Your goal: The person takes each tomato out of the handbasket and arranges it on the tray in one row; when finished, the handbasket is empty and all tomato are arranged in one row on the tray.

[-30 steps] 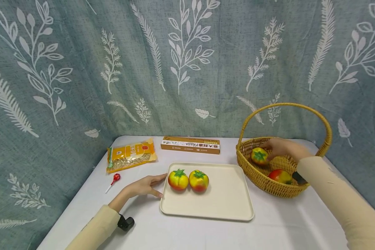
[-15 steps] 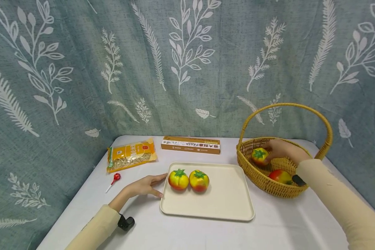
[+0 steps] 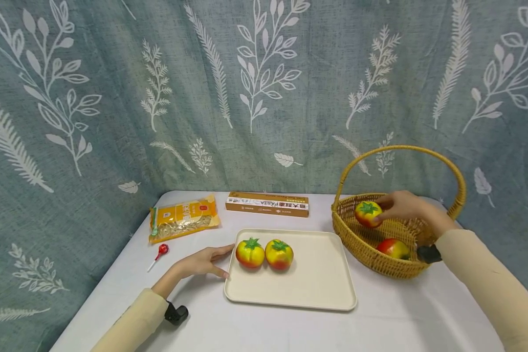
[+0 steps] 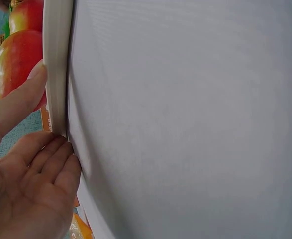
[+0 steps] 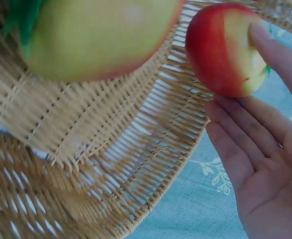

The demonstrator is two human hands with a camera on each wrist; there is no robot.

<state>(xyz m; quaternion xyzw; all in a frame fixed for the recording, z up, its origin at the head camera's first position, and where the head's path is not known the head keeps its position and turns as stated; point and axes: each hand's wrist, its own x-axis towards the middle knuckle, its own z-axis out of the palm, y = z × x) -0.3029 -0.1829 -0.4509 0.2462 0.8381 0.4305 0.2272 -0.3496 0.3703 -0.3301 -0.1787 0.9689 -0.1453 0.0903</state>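
My right hand grips a yellow-and-red toy tomato with a green leafy top, inside the left part of the wicker basket. In the right wrist view, the thumb presses one side of this tomato and the fingers support the other. Another red-yellow fruit lies in the basket. My left hand rests at the left edge of a cream tray, thumb and fingers spread apart and touching its rim. Two more toy tomatoes sit side by side on the tray's left half.
Behind the tray lies a brown pasta box. A yellow bag of grain-like food and a red lollipop lie at the left. The basket's tall handle arches above it. A patterned curtain hangs behind the table.
My right hand has raised the gripped toy tomato slightly within the basket, and the right forearm has shifted a little to the right. The left hand stays at the tray's edge.
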